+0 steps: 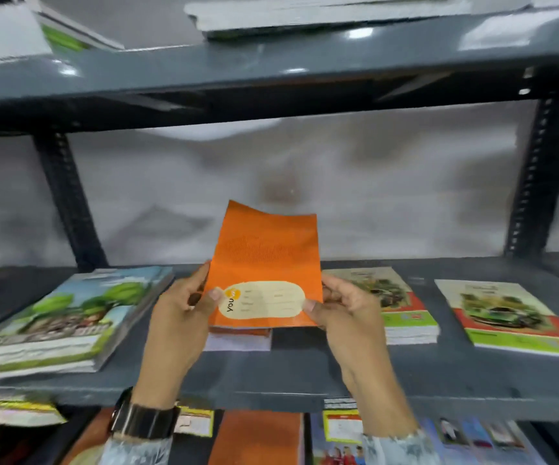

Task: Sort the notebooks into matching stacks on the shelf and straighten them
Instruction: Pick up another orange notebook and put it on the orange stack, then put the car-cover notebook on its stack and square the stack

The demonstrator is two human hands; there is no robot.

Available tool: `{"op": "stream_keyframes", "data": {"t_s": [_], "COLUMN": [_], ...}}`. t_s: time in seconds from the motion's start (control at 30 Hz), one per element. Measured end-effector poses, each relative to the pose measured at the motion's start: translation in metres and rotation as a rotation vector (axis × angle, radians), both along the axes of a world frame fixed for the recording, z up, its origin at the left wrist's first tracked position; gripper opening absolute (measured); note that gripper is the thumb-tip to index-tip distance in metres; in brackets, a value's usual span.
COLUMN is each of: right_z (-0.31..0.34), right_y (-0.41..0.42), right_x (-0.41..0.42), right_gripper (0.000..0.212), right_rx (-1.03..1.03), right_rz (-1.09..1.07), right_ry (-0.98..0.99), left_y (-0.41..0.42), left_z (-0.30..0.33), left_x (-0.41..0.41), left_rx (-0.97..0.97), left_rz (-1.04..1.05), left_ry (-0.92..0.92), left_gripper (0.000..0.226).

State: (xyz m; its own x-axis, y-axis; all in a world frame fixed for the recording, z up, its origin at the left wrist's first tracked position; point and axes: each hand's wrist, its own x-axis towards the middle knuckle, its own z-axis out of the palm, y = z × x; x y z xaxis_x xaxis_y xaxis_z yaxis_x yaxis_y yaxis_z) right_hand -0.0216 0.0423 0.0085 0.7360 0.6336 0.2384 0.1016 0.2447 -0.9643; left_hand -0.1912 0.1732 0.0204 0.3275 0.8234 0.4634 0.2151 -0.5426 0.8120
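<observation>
An orange notebook (266, 260) with a cream label stands tilted upright above the middle of the grey shelf (305, 374). My left hand (180, 313) grips its lower left edge, thumb on the label. My right hand (345, 310) grips its lower right edge. Under it lies a small orange-topped stack (237, 340). A thick stack with a green-tree cover (70, 317) lies on the left. Two stacks with a green-car cover lie on the right, one near (402, 310) and one far right (513, 317).
A higher shelf (271, 72) carries blurred paper stacks. Dark slotted uprights (66, 203) (536, 176) stand at the back corners. Below the shelf edge lie more notebooks, among them an orange-brown one (258, 437) and a blue one with photos (472, 441).
</observation>
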Motion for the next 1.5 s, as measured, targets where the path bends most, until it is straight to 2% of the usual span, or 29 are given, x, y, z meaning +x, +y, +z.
{"op": "stream_keyframes", "data": {"t_s": [0.17, 0.27, 0.33, 0.4, 0.43, 0.5, 0.53, 0.6, 0.67, 0.77, 0.87, 0.97, 1.07, 1.17, 1.27, 1.37, 1.5], "right_z": [-0.003, -0.010, -0.013, -0.011, -0.010, -0.007, -0.006, -0.004, -0.002, -0.003, -0.010, -0.018, -0.020, -0.016, -0.012, -0.010, -0.006], "right_y": [0.052, 0.066, 0.067, 0.061, 0.057, 0.048, 0.040, 0.024, -0.001, -0.048, -0.093, -0.128, -0.156, -0.171, -0.176, -0.178, -0.193], "right_x": [-0.027, -0.030, -0.032, -0.036, -0.036, -0.033, -0.028, -0.017, 0.000, 0.035, 0.082, 0.127, 0.156, 0.170, 0.179, 0.187, 0.199], "right_gripper": [0.038, 0.016, 0.011, 0.020, 0.032, 0.048, 0.049, 0.037, 0.027, 0.023, 0.022, 0.027, 0.030, 0.036, 0.039, 0.035, 0.020], "right_rx": [-0.147, -0.240, -0.278, -0.317, -0.330, -0.292, -0.248, -0.132, -0.040, -0.031, -0.163, -0.460, -0.848, -1.046, -1.087, -1.069, -0.943], "right_rz": [0.026, 0.035, 0.016, -0.013, -0.040, -0.093, -0.114, -0.155, -0.235, -0.388, -0.545, -0.704, -0.750, -0.688, -0.644, -0.592, -0.558], "right_ry": [-0.097, -0.148, -0.176, -0.240, -0.272, -0.310, -0.316, -0.329, -0.363, -0.452, -0.490, -0.497, -0.494, -0.389, -0.373, -0.334, -0.206], "left_y": [0.047, 0.056, 0.059, 0.064, 0.064, 0.053, 0.043, 0.016, -0.014, -0.060, -0.101, -0.139, -0.165, -0.182, -0.195, -0.194, -0.192], "left_z": [-0.011, -0.018, -0.021, -0.026, -0.026, -0.023, -0.021, -0.011, -0.003, 0.000, -0.006, -0.013, -0.026, -0.036, -0.036, -0.036, -0.028], "left_x": [-0.024, -0.028, -0.031, -0.034, -0.034, -0.031, -0.024, -0.009, 0.017, 0.069, 0.128, 0.180, 0.224, 0.255, 0.272, 0.280, 0.281], "left_rx": [0.033, 0.150, 0.218, 0.234, 0.231, 0.282, 0.325, 0.367, 0.345, 0.279, 0.278, 0.260, 0.248, 0.235, 0.226, 0.166, 0.051], "left_rz": [0.119, 0.237, 0.308, 0.349, 0.381, 0.433, 0.433, 0.363, 0.183, -0.094, -0.260, -0.375, -0.371, -0.348, -0.261, -0.199, -0.175], "left_ry": [0.192, 0.309, 0.387, 0.430, 0.441, 0.429, 0.398, 0.307, 0.180, 0.146, 0.196, 0.337, 0.500, 0.665, 0.660, 0.558, 0.378], "left_gripper": [0.028, 0.021, 0.018, 0.023, 0.021, 0.016, 0.017, 0.021, 0.020, 0.019, 0.021, 0.025, 0.032, 0.038, 0.039, 0.033, 0.020]}}
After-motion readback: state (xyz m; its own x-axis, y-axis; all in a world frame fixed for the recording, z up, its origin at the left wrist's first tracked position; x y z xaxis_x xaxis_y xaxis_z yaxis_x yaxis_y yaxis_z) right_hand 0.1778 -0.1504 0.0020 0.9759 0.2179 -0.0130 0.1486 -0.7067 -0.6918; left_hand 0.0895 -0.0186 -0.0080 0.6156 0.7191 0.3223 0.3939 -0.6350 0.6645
